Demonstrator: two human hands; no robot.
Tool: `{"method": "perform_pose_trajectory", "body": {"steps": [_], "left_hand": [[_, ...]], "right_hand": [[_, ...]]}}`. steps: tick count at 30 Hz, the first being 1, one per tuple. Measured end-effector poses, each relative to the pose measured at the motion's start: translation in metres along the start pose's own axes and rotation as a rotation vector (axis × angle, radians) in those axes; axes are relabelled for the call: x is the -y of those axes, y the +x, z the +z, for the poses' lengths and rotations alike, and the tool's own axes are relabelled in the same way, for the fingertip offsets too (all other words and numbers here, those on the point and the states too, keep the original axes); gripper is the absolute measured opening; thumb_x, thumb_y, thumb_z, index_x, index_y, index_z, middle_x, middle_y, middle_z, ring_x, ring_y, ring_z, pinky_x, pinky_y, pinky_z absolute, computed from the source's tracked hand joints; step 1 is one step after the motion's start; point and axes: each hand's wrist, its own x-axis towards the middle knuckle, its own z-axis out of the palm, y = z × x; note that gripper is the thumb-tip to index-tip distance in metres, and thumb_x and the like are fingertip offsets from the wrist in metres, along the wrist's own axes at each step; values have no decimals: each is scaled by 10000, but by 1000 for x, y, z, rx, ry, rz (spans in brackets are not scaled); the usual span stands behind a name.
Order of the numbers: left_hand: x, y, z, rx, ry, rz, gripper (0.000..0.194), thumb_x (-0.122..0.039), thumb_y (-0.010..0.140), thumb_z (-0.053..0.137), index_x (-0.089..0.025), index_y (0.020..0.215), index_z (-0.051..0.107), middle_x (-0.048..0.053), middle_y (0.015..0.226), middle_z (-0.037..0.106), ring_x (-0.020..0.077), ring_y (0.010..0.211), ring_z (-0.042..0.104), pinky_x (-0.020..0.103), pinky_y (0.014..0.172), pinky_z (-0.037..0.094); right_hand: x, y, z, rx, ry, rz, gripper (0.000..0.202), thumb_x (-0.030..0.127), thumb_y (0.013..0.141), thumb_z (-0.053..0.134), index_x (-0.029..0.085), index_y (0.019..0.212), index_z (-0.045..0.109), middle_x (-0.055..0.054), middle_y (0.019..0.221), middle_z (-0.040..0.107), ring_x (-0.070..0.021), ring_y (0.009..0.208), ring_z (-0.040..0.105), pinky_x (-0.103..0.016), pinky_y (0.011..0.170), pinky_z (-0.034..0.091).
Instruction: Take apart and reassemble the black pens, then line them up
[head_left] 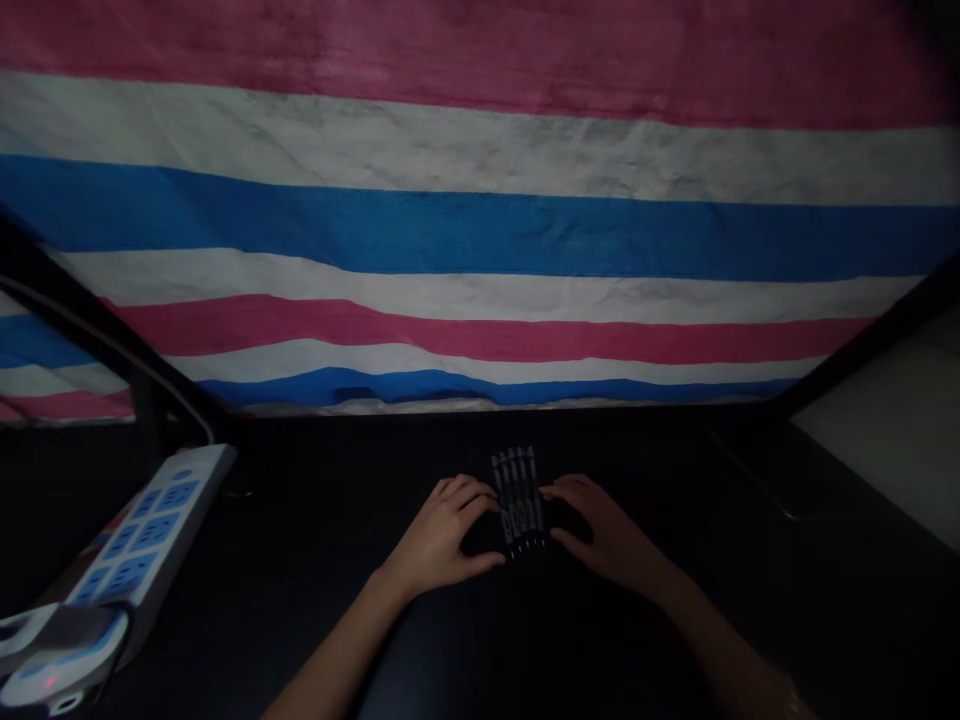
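Observation:
Several slim pens (517,490) with dark and clear parts lie side by side in a row on the black tabletop (465,640), with small pale tips toward me. At the row's left side is my left hand (446,535), its thumb and fingers apart and its fingertips at the outermost pen. Across from it, my right hand (596,530) rests along the right side, thumb and index finger spread, the fingertips close to the edge of the row. Whether the fingertips press on the pens is hard to tell in the dim light. Neither hand is wrapped around a pen.
A white power strip (172,520) lies at the left with a white plug or charger (67,655) at its near end. Striped red, white and blue sheeting (480,235) hangs behind the table. A dark flat object (825,480) lies at the right.

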Motion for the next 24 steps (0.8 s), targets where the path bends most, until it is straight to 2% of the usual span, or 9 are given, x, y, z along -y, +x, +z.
{"method": "perform_pose_trajectory", "body": {"steps": [6,10,12,17,24], "left_hand": [[-6,0,7,-17,39,-23,415,-412,761,676,-224,1115,569,96,1133,621,304,1075,528,468,915,395],[-7,0,8,-42,31,-25,366,-353,794,645,-232,1129,566,91,1130,627,299,1092,525,466,921,398],[-7,-1,7,-43,31,-28,405,-364,778,656,-233,1150,561,93,1137,627,303,1098,525,471,924,399],[-9,0,8,-41,63,-38,583,-480,689,708,-235,1193,549,101,1152,627,334,1086,527,489,902,403],[-12,1,13,-66,86,-67,602,-516,679,713,-225,1181,552,99,1144,642,335,1065,542,486,885,406]], "right_hand": [[-2,-1,-5,76,-39,37,559,295,753,692,247,1276,503,-89,1263,556,-275,1232,436,-485,1033,365],[-2,-2,-3,77,-112,17,635,355,712,733,251,1292,497,-101,1284,544,-298,1238,439,-494,1028,365],[-2,-2,-1,71,-145,-3,682,376,692,748,255,1309,482,-104,1300,530,-303,1235,442,-492,1025,368],[-2,-4,4,60,-188,-25,678,365,690,747,264,1307,486,-95,1303,522,-302,1231,441,-488,1023,376],[0,-5,6,42,-213,-52,658,319,723,715,256,1330,470,-104,1283,523,-293,1209,451,-495,1012,383]]}}
